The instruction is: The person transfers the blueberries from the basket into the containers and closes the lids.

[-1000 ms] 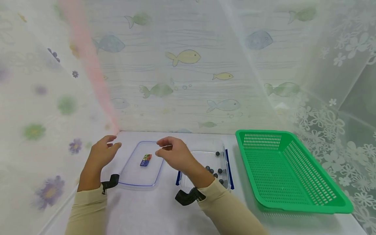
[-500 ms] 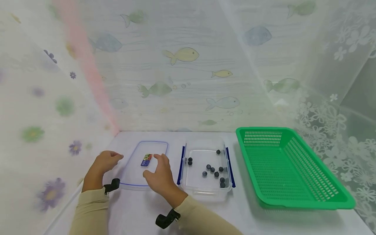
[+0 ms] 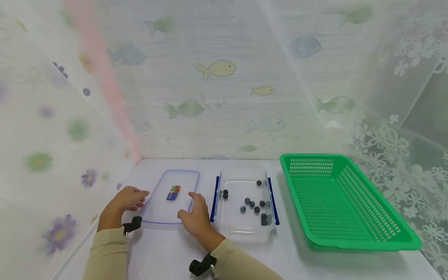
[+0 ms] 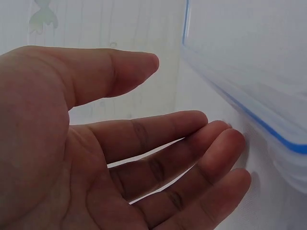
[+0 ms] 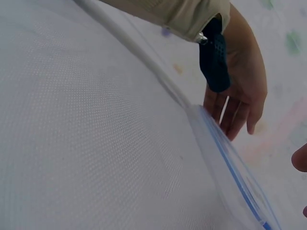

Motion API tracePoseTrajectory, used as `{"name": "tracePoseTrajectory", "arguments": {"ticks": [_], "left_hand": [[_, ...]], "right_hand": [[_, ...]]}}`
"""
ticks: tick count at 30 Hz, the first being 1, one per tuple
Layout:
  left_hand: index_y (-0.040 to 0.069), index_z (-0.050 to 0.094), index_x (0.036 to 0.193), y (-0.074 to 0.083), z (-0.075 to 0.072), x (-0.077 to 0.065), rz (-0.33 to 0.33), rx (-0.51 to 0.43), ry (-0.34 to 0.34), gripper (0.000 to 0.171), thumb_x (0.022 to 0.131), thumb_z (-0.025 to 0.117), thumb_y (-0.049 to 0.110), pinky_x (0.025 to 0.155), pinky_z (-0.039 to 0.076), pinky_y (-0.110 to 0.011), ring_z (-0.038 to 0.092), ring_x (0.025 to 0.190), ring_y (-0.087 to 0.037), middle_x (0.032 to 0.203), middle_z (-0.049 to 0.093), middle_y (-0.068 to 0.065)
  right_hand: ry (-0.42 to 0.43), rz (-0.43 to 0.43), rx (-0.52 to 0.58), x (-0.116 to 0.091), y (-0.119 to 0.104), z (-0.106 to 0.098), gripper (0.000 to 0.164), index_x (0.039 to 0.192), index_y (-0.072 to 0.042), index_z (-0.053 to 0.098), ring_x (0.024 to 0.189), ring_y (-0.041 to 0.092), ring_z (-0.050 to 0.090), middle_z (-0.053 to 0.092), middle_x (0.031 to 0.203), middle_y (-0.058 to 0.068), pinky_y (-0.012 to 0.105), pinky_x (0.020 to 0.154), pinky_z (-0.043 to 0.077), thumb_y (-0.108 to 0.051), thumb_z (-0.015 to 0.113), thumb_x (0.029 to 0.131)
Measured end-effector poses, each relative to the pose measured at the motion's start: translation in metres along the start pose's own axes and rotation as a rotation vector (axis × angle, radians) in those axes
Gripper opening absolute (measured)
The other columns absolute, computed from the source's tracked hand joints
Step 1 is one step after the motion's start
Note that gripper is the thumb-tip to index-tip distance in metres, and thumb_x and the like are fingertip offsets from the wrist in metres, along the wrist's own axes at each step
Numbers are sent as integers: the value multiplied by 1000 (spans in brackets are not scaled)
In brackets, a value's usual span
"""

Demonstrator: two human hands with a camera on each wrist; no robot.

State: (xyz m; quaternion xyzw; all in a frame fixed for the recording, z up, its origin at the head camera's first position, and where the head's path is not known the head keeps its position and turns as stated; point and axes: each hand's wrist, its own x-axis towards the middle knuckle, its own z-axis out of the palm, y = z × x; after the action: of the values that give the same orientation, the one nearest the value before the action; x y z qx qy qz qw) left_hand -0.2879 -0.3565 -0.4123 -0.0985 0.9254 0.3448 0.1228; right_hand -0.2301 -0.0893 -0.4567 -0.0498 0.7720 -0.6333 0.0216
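Note:
A clear plastic lid (image 3: 157, 212) with a blue sealing rim and a small colourful label (image 3: 173, 193) lies flat on the white table. My left hand (image 3: 127, 200) is at the lid's left edge; in the left wrist view its fingers (image 4: 192, 163) are loosely bent, thumb apart, nothing between them, fingertips near the rim. At the lid's right edge is my right hand (image 3: 197, 217), thumb and forefinger spread apart beside the rim. Right of it stands the clear container (image 3: 241, 231) with dark blue side clips, holding several small dark round berries (image 3: 252, 204).
A large green plastic basket (image 3: 336, 217) stands on the right side of the table (image 3: 164, 256). Sheer curtains printed with fish and flowers (image 3: 220, 68) hang behind the table and along both sides.
My right hand has come left and down from over the container to the lid's right edge, uncovering more berries. My left hand has lowered towards the lid's left edge.

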Motion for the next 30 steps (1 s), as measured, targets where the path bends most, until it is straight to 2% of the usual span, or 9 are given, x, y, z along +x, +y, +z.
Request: {"name": "tracePoseTrajectory", "arguments": {"ticks": [9,17,24,30], "left_hand": [[-17,55,130,6,5,1,5,53,-7,60,102,57,37,75,61,-35,66,90,-24,101,68,-18],[-16,55,132,4,8,4,-7,74,-21,64,102,58,41,76,60,-34,65,92,-26,103,67,-18],[-11,65,119,4,9,4,27,109,-32,53,102,59,39,65,51,-28,58,78,-20,85,61,-9],[-11,65,120,3,7,4,28,101,-46,54,102,58,40,64,52,-29,59,78,-19,87,62,-10]], "right_hand": [[-48,-1,-10,2,7,-2,69,146,-12,53,155,43,25,27,169,18,65,121,27,-13,70,80],[-79,-15,-57,1,12,-2,64,143,-17,56,154,43,24,26,170,18,68,120,27,-15,71,81],[-93,-27,-83,1,11,-3,56,139,-16,61,154,45,23,26,169,20,68,120,27,-14,69,83],[-78,-3,-72,2,9,-2,46,131,-16,66,154,46,23,28,168,22,70,118,27,-13,69,85]]}}
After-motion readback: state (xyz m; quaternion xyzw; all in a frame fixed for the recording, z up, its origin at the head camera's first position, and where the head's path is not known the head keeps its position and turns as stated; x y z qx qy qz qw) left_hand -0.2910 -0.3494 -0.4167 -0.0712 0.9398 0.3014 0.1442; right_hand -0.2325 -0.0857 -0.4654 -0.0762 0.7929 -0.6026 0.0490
